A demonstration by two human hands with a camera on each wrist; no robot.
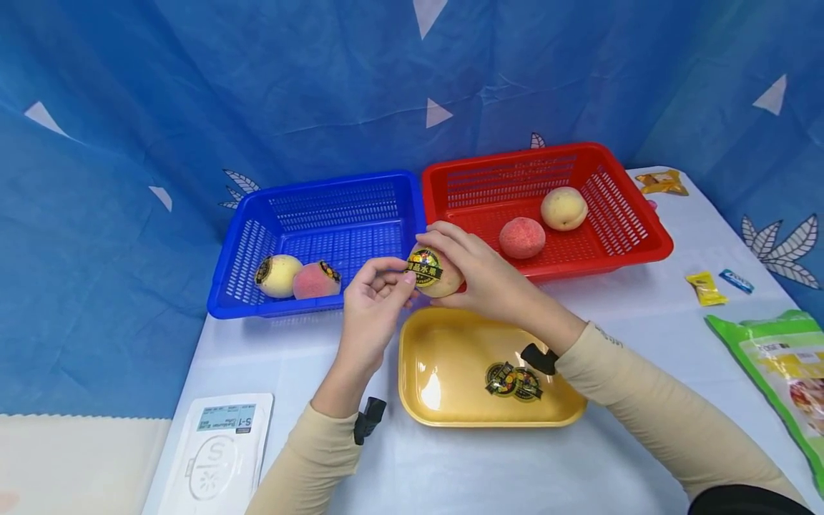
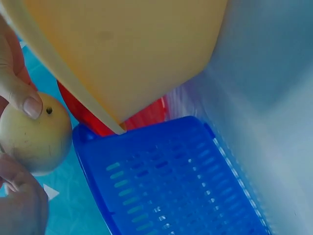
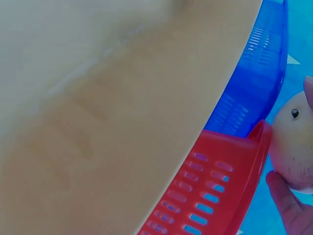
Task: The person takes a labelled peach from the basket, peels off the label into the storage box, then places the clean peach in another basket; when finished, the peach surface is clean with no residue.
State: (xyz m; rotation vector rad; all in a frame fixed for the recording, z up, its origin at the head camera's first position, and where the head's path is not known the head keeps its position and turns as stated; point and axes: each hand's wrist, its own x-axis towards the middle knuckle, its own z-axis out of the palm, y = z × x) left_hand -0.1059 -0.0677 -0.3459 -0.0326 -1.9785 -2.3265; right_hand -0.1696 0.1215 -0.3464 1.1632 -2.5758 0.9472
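My right hand [image 1: 483,275] grips a pale yellow peach [image 1: 444,285] from its right side, above the yellow tray [image 1: 412,400]. A round black-and-gold sticker [image 1: 425,266] faces up on that peach. My left hand [image 1: 372,307] pinches the sticker's left edge between thumb and curled fingers. The peach's underside, with a dark stem spot, shows in the left wrist view, where the right thumb lies by the spot. Two more such stickers [image 1: 513,380] lie overlapping in the tray.
The blue basket [image 1: 412,193] at back left holds a yellow peach [image 1: 281,277] and a pink peach [image 1: 315,280], both stickered. In the red basket [image 1: 605,161] sit a pink peach [image 1: 522,238] and a yellow peach [image 1: 564,209]. Snacks [image 1: 706,289], a green bag [image 1: 772,372] and a white package [image 1: 215,458] lie around.
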